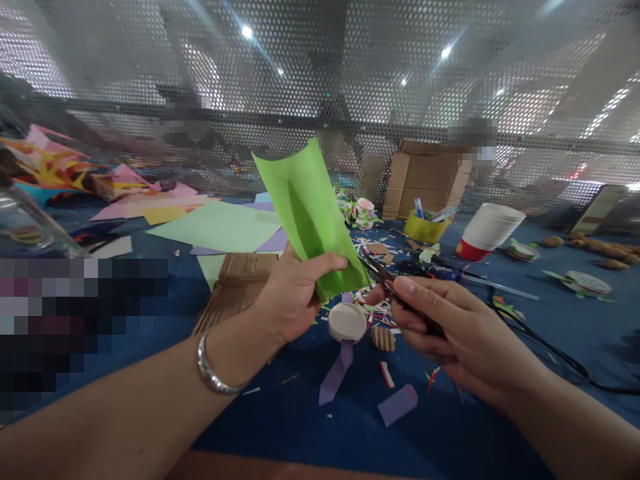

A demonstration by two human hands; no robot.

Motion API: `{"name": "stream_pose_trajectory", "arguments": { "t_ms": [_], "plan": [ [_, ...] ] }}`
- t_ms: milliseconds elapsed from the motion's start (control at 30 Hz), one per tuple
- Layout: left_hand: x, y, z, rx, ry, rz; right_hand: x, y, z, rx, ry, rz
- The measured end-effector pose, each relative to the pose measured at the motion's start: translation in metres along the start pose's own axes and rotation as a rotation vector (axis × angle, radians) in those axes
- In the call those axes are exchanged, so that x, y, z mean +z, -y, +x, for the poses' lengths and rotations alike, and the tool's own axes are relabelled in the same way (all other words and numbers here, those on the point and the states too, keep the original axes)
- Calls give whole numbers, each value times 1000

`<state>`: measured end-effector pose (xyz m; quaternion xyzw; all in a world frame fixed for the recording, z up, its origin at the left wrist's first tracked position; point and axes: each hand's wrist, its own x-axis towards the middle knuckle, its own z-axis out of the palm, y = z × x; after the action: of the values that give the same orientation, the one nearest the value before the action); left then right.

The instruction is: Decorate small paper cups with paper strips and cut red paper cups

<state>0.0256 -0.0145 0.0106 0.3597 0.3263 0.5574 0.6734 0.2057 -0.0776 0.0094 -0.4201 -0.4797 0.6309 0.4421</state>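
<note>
My left hand (300,293) grips a bright green sheet of paper (310,207) by its lower part, thumb in front; the sheet stands up and curves. In my right hand (440,313) is a pair of dark scissors (385,273), whose blades meet the sheet's lower right edge. Whether the blades are apart I cannot tell. Below the paper, a round white cup base (347,323) lies on the blue table with a purple paper strip (337,373) running from it. Close by are a purple paper tag (397,405) and a small piece of corrugated cardboard (383,339).
Colored paper sheets (220,227) and corrugated cardboard (240,277) lie at left. Paper scraps (375,243) litter the middle. A yellow holder (425,228), stacked paper cups (490,230) and a black cable (545,350) are at right. A cardboard box (425,180) stands behind.
</note>
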Motion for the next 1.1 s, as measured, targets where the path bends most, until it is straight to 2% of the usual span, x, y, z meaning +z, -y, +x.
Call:
{"name": "stream_pose_trajectory", "arguments": {
  "t_ms": [233,500,833,967,1100],
  "plan": [
    [3,-1,-1,31,-39,-35,-1,1,1,15,1,21],
    [3,6,-2,102,2,-11,-1,0,0,15,11,42],
    [8,19,-13,18,27,18,0,0,3,0,-42,-5],
    [11,22,-17,14,-17,-35,2,-1,3,0,-50,-10],
    [14,21,-23,-5,38,-80,3,-3,5,-3,-48,4]
  ]
}}
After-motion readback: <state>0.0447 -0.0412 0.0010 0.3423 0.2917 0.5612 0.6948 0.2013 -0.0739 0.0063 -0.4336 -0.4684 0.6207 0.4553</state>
